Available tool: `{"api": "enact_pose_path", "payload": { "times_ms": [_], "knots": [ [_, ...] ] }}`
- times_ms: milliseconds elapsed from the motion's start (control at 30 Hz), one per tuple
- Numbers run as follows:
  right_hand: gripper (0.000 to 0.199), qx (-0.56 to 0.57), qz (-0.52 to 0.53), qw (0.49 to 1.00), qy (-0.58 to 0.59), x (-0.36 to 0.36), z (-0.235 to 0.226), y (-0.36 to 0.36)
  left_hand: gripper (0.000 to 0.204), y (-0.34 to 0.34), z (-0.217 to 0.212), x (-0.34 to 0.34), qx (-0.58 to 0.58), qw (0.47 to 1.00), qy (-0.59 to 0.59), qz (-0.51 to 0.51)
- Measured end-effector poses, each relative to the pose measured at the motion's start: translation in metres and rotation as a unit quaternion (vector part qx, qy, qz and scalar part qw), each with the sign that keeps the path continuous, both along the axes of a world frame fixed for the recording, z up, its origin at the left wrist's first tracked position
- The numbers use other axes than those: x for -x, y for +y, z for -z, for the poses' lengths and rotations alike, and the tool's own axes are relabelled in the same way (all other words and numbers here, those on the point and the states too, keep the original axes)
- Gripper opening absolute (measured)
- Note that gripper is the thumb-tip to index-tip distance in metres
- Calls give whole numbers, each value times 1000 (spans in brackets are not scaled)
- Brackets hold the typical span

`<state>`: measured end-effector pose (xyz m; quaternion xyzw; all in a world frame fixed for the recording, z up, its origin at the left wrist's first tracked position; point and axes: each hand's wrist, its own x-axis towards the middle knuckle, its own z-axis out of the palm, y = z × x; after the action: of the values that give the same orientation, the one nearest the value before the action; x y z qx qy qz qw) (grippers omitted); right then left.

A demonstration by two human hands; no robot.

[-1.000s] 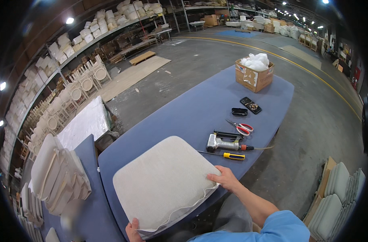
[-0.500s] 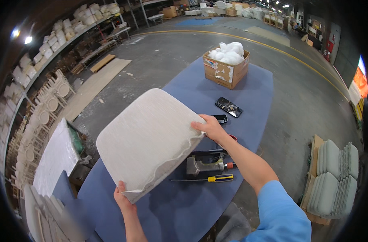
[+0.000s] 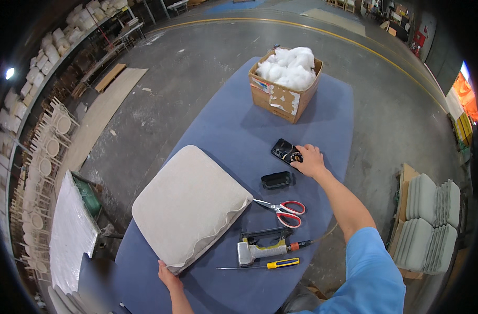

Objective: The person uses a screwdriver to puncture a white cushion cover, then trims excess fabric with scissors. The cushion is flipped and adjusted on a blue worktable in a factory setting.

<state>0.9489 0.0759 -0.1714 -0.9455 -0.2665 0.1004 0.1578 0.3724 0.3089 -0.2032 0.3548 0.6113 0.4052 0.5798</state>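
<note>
A: Where is the cushion (image 3: pixel 189 209) placed?

B: Over the near left part of the blue table (image 3: pixel 223 120), pale top face up. A loose, wavy fabric edge is shown along its near right side. Whether it is fully rested on the table cannot be told.

A: Left hand (image 3: pixel 169 277)?

B: The cushion's near corner is gripped by it, thumb and fingers clamped there; the fingertips are partly hidden.

A: Right hand (image 3: pixel 310 161)?

B: Held over the phone (image 3: pixel 284 150), farther off and to the right. The fingers are bent down at the small items (image 3: pixel 297 156) on the phone's back. Whether anything is pinched cannot be told.

A: Other objects?

B: A black case (image 3: pixel 276 180) is seen just nearer than the phone. Nearer again, red-handled scissors (image 3: pixel 276 207) are laid with blades apart, tips pointed at the cushion's right corner. Then a staple gun (image 3: pixel 260 251) on its side, and nearest, a yellow-handled screwdriver (image 3: pixel 283 263).

A: Far end?

B: Occupied by a cardboard box (image 3: pixel 262 94), heaped with white stuffing (image 3: pixel 288 68).
</note>
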Motion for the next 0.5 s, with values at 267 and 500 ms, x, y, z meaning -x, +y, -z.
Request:
{"api": "enact_pose_path", "payload": {
  "times_ms": [267,500],
  "knots": [
    [84,-57,-54,995,-59,2,15,8,53,8,16,-1,-57,998,26,-19],
    [80,-126,-100,984,-76,-13,21,57,47,2,19,11,-53,997,35,-33]
  ]
}}
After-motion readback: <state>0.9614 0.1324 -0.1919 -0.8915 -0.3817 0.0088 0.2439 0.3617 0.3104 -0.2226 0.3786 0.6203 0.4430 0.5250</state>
